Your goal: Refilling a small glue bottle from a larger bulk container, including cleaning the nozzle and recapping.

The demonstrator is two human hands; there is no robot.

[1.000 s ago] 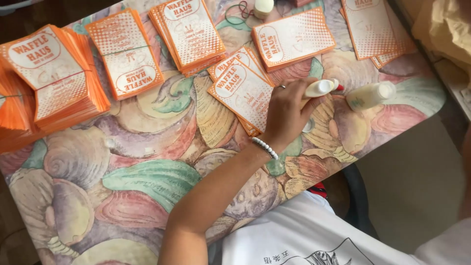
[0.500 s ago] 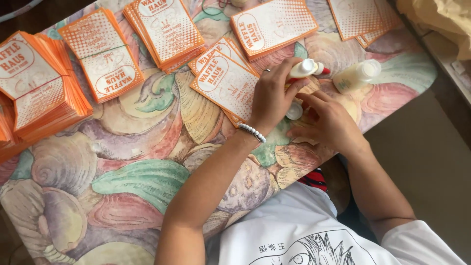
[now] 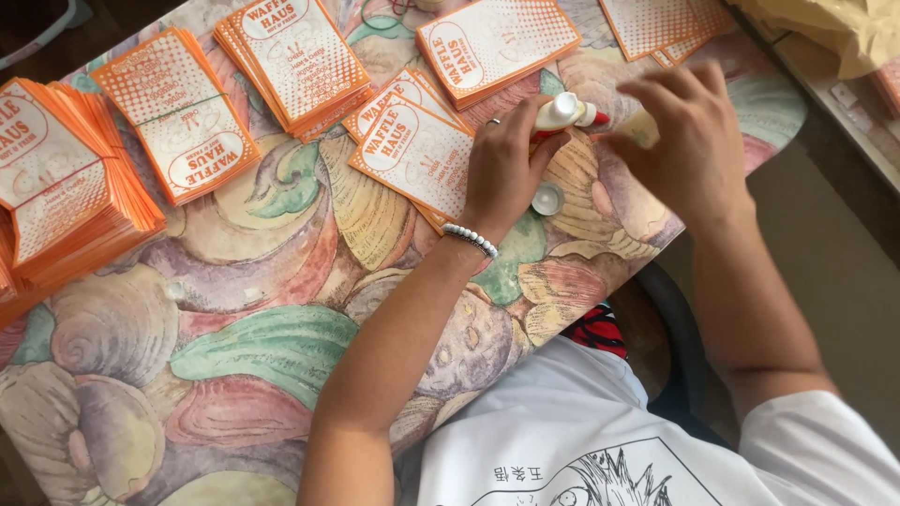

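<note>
Here, left to right: six orange card stacks (image 3: 178, 112) across the shell-patterned tabletop (image 3: 234, 356); left hand (image 3: 506, 164) clamped on one white glue bottle (image 3: 562, 112) — one clear cap (image 3: 547, 198) below — right hand (image 3: 689, 141) covering a second bottle, grip unclear.

glue bottle (image 3: 562, 112): smooth white plastic, a bit shiny | round cap (image 3: 547, 198): clear plastic | card stacks (image 3: 178, 112): matt orange and white paper | table (image 3: 262, 328): smooth painted top | bracelet (image 3: 471, 240): shiny white beads | bag at 1 o'clock (image 3: 834, 33): crinkly tan paper
</note>
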